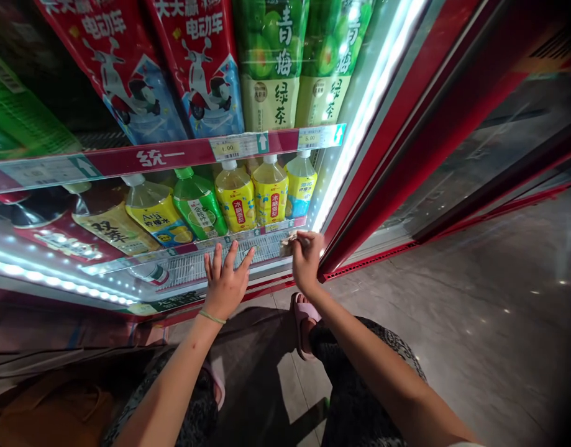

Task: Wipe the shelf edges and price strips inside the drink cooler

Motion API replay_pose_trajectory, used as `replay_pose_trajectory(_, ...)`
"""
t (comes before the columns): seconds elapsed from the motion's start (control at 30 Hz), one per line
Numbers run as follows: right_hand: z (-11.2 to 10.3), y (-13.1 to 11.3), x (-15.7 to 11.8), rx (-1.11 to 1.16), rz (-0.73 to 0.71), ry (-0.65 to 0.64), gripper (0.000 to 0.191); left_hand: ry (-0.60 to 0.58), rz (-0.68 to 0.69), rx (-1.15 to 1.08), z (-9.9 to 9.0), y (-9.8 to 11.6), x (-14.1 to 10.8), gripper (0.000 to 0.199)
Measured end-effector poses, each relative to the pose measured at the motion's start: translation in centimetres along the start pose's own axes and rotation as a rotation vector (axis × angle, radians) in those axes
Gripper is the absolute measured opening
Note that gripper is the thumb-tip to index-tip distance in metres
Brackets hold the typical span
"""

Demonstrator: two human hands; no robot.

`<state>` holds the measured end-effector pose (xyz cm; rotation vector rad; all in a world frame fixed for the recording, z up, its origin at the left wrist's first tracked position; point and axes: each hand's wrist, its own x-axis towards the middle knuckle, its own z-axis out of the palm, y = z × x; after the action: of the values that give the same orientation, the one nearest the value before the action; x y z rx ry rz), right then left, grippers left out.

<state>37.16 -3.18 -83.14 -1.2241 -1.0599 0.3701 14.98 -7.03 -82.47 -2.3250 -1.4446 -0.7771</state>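
Note:
My left hand (226, 282) has its fingers spread, before the lower front of a lit drinks fridge; whether it touches the glass I cannot tell. A thin green band (212, 317) circles that wrist. In my right hand (307, 259), the thumb and fingers pinch a crumpled greyish-white cloth (289, 243) near the fridge's lower right corner. It could also be a wad of tissue; it is mostly covered by the fingers. Just above my hands stand yellow-labelled bottles (270, 194), a green bottle (199, 205) and a bottle with a yellow and blue label (301, 186).
Red cartons (199, 74) and large green tea bottles (271, 68) fill the upper shelf, above a price strip (159, 156). A red door frame (406, 149) runs along the right. Below are grey floor tiles (476, 323), pink slippers (305, 310) and a brown bag (52, 410).

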Motion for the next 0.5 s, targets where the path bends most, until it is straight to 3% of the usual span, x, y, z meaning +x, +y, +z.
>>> replay_pose_trajectory(0.07, -0.5, 0.1, 0.9, -0.024, -0.015, 0.084, 0.016, -0.006, 0.011, -0.015, 0.0, -0.1, -0.1, 0.079)
replay_pose_trajectory(0.13, -0.6, 0.7, 1.0, -0.043, 0.117, 0.173, 0.013, -0.005, 0.041, -0.012, 0.0, -0.2, -0.2, 0.079)
replay_pose_trajectory(0.23, -0.3, 1.4, -0.2, -0.051, 0.232, 0.149, 0.011, 0.007, 0.092, 0.028, 0.0, 0.0, -0.1, 0.076)
replay_pose_trajectory(0.4, -0.7, 0.9, 1.1, 0.035, 0.081, 0.068, 0.015, 0.020, 0.130, 0.034, -0.5, 0.7, 0.5, 0.064)
replay_pose_trajectory(0.5, -1.3, 1.3, 2.3, -0.004, 0.098, 0.237, 0.017, 0.023, 0.161, 0.004, -1.0, 0.9, 0.8, 0.057)
